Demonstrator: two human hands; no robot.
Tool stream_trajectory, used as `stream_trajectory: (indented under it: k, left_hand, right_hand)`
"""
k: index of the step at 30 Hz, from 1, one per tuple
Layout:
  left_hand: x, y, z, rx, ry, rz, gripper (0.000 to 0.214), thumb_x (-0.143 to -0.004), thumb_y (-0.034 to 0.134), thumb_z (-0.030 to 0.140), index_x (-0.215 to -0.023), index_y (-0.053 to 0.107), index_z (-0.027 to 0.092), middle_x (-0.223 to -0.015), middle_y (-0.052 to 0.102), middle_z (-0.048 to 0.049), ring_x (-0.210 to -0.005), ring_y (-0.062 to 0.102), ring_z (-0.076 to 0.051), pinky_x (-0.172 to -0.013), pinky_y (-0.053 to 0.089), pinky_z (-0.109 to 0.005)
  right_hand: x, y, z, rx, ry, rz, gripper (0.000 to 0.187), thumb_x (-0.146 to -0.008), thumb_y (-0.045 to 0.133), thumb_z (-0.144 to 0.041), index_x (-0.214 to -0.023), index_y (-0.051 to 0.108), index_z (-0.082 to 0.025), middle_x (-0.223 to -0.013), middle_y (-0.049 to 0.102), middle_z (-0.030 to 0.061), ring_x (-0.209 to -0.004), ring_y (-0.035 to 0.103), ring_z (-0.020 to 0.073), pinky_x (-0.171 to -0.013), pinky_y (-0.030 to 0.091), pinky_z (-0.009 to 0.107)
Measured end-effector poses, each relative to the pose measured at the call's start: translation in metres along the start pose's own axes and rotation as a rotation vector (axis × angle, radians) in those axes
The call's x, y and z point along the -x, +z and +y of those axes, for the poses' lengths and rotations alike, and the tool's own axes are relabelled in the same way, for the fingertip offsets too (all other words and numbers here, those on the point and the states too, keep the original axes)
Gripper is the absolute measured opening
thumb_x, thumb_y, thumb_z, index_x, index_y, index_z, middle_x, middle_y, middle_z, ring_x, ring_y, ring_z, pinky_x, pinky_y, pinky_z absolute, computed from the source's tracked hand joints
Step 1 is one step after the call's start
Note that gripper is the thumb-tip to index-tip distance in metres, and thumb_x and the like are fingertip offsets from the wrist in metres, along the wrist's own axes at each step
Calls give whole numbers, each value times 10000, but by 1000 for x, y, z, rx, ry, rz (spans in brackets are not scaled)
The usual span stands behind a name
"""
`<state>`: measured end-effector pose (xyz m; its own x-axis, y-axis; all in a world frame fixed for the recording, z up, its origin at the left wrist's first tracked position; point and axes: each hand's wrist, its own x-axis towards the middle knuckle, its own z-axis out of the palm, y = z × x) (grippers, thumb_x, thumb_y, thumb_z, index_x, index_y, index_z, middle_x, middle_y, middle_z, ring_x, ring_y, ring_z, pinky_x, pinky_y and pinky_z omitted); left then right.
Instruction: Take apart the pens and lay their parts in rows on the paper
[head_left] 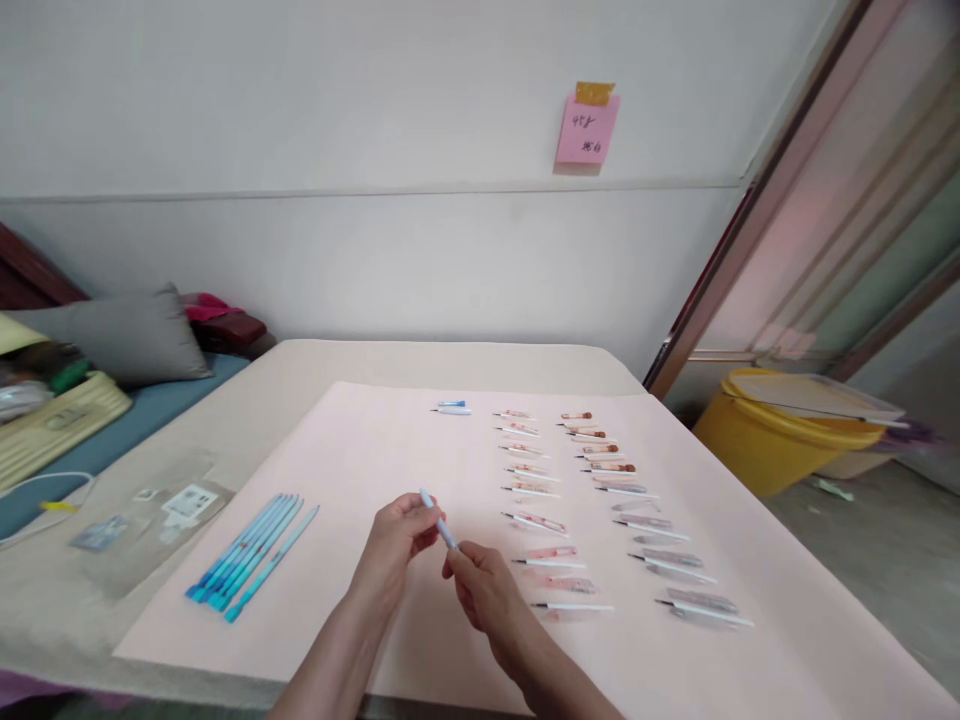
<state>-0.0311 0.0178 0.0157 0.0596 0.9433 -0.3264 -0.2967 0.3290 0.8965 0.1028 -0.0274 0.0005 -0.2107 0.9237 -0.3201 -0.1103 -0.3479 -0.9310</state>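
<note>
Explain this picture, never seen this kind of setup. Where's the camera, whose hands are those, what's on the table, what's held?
There is no machine here. One camera sits on a person's head and looks forward and down, so the two bare arms coming in from the bottom are that person's own. The left hand and right hand both pinch one slim light-blue pen between them, above a large pale pink paper sheet on a beige-covered table. On the sheet lie a bunch of long blue pens at the left and two columns of small pen-like pieces at the right, too blurred to name.
</note>
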Motion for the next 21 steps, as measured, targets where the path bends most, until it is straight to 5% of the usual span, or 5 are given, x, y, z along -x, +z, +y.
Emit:
stream_trajectory:
  k: [3,8,13,18,21]
  left_hand:
    - [0,-2,-1,-69,-6,46,257,-657,710,347,-785,625,141,-697,631,-32,-613,574,-103,-614,452,-232]
    - [-2,-2,0,152,-40,-38,323,-647,721,240,-943,624,154,-940,665,-106,-895,618,-184,-776,472,-286]
    - [-2,-5,2,-101,11,78,251,-662,710,352,-778,623,147,-692,629,-30,-607,572,-95,-564,425,-199]
    - [0,-2,7,126,-60,-54,333,-654,719,258,-959,626,160,-972,665,-118,-902,621,-192,-757,477,-287]
    - [0,-3,8,-18,-4,4,273,-643,726,285,-862,636,150,-782,665,-68,-728,616,-143,-667,467,-249]
  right_hand:
    - [1,0,1,10,-7,-10,191,-807,436,-312,-705,515,-170,-460,324,-80,-388,225,49,-391,141,207]
    - [0,-2,4,43,-2,1,176,-793,443,-300,-705,518,-167,-454,326,-80,-386,224,54,-393,145,210]
    - [0,-3,6,101,-40,-12,177,-798,433,-275,-691,527,-170,-464,335,-77,-395,243,50,-404,152,205]
    - [0,-5,7,130,-53,14,185,-807,420,-272,-697,531,-173,-473,346,-72,-403,252,53,-405,164,205]
    - [-1,-5,9,159,-59,0,179,-803,425,-271,-697,533,-174,-477,348,-69,-408,266,58,-401,171,204]
